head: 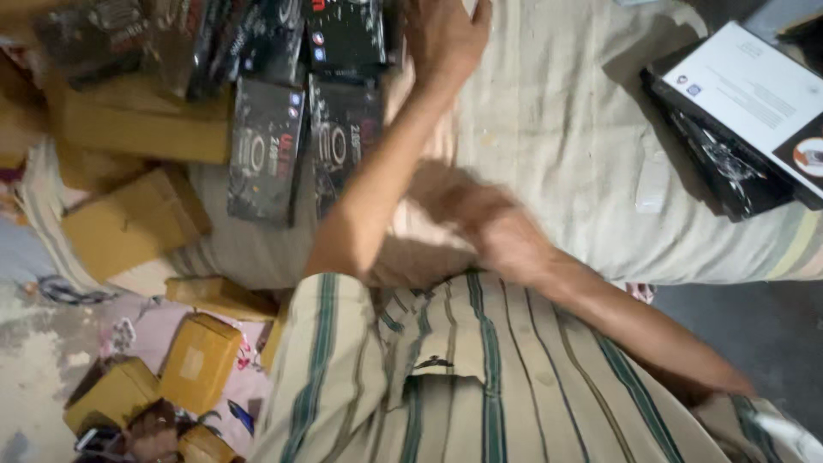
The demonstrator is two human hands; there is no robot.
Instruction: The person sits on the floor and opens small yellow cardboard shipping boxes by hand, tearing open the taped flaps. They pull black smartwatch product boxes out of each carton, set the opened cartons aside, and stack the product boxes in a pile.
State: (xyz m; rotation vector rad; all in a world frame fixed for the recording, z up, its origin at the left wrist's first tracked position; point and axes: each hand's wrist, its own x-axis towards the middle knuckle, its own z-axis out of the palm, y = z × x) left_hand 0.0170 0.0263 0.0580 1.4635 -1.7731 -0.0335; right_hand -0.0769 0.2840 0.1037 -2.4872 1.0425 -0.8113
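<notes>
Head view, looking down past a striped shirt [480,377] onto a bed sheet [557,154]. Right hand [501,236] smeared by motion blur near the middle — fingers impossible to separate, so cannot tell whether curled or spread, nor whether anything is held; forearm running down-right and cut off by the shirt at the lower edge. Left hand [446,34] reaching far, fingers spread and flat, fingertips partly cut off by the top edge, resting beside the dark boxes [300,103]; arm stretched straight from the chest toward them. Dark boxes stacked at far left on the sheet, upper ones cropped and too blurred to read. Brown cartons [137,219] heaped left of them, more on the floor at lower left. Far right — a black box with a white sheet of paper [746,86] on top, clipped by the frame's corner.
</notes>
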